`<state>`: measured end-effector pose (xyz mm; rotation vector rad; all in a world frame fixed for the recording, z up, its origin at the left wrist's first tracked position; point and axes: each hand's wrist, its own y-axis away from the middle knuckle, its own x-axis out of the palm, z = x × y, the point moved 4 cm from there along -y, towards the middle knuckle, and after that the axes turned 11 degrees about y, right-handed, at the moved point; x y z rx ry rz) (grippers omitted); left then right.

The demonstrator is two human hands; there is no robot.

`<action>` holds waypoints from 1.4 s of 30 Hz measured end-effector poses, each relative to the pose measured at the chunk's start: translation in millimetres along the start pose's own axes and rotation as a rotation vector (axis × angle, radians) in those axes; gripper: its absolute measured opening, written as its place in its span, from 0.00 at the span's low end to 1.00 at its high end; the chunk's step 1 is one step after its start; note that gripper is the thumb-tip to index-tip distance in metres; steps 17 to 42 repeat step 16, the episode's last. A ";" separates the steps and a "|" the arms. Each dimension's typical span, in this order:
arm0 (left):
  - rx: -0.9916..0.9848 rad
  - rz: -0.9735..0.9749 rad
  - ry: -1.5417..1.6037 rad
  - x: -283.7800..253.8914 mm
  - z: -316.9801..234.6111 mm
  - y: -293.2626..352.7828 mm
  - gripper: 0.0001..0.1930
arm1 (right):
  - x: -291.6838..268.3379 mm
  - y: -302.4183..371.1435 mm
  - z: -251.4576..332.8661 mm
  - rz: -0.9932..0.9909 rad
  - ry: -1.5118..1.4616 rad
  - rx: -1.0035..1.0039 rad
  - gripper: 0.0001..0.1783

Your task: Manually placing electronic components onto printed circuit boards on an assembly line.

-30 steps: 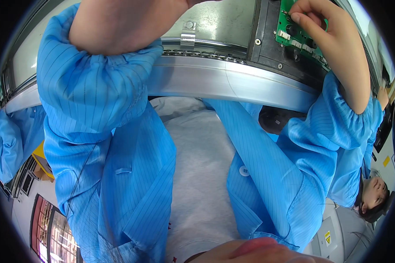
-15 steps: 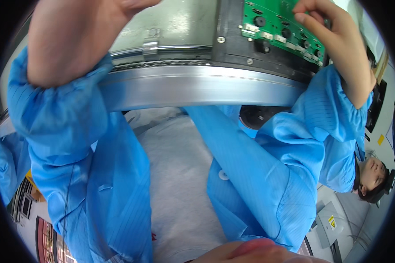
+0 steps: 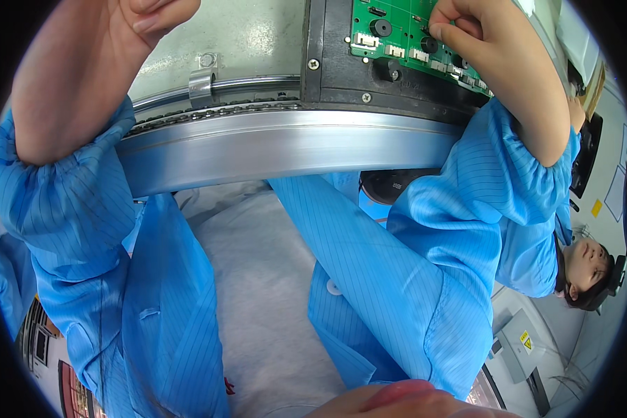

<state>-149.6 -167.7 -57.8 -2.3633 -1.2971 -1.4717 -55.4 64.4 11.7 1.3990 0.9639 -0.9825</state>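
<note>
Curving across the view, the brushed metal conveyor rim sits nearer than a second ago, and the green rectangular circuit board shows more fully. Right hand pinches its edge; left hand stays loosely curled, empty.

circuit board: I see bright green, dotted with black round parts and small white connectors
board housing: black
conveyor rail: brushed silver
panel: pale grey-green, mottled
coat sleeves: blue with fine darker pinstripes
shirt: light grey
warning sticker: yellow
</note>
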 end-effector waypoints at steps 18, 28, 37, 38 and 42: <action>0.056 0.043 -0.049 2.0 -7.0 1.0 0.12 | -3.3 30.1 -71.0 -0.497 -0.152 -0.115 0.12; 0.056 0.043 -0.049 2.0 -7.0 1.0 0.12 | -3.3 30.1 -71.0 -0.497 -0.152 -0.115 0.12; 0.056 0.043 -0.049 2.0 -7.0 1.0 0.12 | -3.3 30.1 -71.0 -0.497 -0.152 -0.115 0.12; 0.056 0.043 -0.049 2.0 -7.0 1.0 0.12 | -3.3 30.1 -71.0 -0.497 -0.152 -0.115 0.12; 0.056 0.043 -0.049 2.0 -7.0 1.0 0.12 | -3.3 30.1 -71.0 -0.497 -0.152 -0.115 0.12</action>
